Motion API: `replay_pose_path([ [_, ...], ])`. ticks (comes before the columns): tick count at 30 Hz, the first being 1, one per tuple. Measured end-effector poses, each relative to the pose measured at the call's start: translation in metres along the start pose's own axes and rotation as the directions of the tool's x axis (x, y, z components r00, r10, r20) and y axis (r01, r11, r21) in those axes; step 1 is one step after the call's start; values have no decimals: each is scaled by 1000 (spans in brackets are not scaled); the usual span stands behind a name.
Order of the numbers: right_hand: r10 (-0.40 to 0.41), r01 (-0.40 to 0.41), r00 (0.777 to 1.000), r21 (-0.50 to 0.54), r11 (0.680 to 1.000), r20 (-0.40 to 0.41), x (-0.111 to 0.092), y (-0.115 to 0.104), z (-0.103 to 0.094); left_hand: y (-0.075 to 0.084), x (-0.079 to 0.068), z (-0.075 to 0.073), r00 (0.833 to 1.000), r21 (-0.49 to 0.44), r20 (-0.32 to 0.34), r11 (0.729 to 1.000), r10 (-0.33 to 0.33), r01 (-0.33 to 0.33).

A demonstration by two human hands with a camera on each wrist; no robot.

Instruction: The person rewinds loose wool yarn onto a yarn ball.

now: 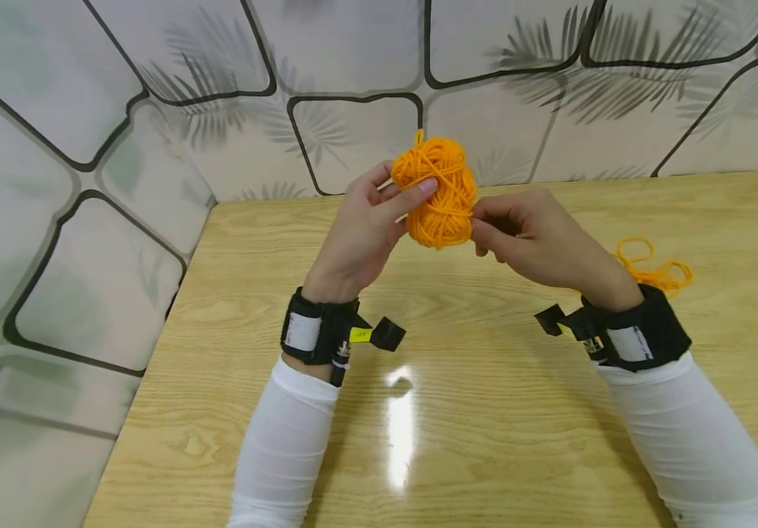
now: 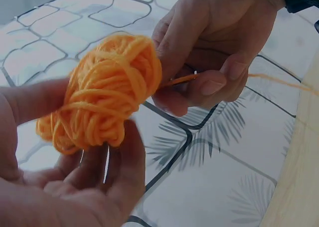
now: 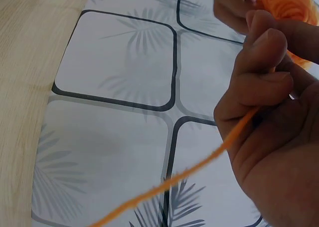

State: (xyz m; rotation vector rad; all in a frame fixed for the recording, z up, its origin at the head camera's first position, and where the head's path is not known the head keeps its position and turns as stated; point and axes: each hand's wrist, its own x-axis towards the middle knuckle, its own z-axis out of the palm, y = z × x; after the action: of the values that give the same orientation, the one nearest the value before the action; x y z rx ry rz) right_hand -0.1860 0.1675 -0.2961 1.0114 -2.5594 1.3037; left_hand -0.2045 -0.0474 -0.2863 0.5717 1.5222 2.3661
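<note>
An orange ball of yarn (image 1: 441,194) is held up above the table's far edge by my left hand (image 1: 369,227), its thumb across the front and the fingers behind. Close against the ball's right side, my right hand (image 1: 537,235) pinches the yarn strand. In the left wrist view a short stretch of strand (image 2: 182,80) runs from the ball into the right fingers, and a tail leaves the hand on its other side. The right wrist view shows that tail (image 3: 174,179) slanting down out of the curled fingers.
A loose tangle of orange yarn (image 1: 663,275) lies on the wooden table (image 1: 471,425) beyond the right wrist. A patterned wall (image 1: 352,59) rises behind the table and along its left. Both wrists wear black straps with small cameras.
</note>
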Motion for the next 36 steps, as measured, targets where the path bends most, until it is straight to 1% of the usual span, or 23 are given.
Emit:
replay_pose_path([
  [2, -5, 5, 1000, -28, 1000, 6, 0, 0, 0, 0, 1, -1, 998, 31, -56, 999, 20, -19],
  [7, 2, -3, 1000, -78, 997, -6, 0, 1, -1, 0, 1, -6, 987, 142, -146, 989, 65, -44],
  [10, 6, -8, 1000, -90, 996, -15, 0, 3, -2, -1, 1, -6, 980, 183, -184, 982, 79, -45],
  [15, 5, -8, 999, -88, 996, -37, 0, 3, -3, -4, 3, -6, 969, 228, -225, 973, 100, -47],
  [20, 25, -29, 998, -68, 997, -66, -1, -1, -3, -8, 4, -4, 956, 293, -250, 953, 151, -74],
  [24, 5, -6, 998, -16, 1000, -64, 0, -5, 0, -12, 4, -2, 950, 300, -262, 950, 172, -89],
  [27, -17, 18, 999, 27, 999, -36, 0, -9, 5, -13, 5, -1, 948, 291, -273, 953, 166, -83],
  [31, -40, 40, 999, 40, 998, -2, 0, -15, 12, -14, 5, -2, 947, 296, -272, 951, 170, -86],
  [33, -45, 45, 999, 33, 998, -11, -1, -18, 12, -14, 5, -3, 948, 311, -262, 946, 179, -92],
  [36, -45, 47, 997, 31, 998, -55, -3, -22, 8, -14, 5, -4, 949, 363, -244, 926, 202, -103],
])
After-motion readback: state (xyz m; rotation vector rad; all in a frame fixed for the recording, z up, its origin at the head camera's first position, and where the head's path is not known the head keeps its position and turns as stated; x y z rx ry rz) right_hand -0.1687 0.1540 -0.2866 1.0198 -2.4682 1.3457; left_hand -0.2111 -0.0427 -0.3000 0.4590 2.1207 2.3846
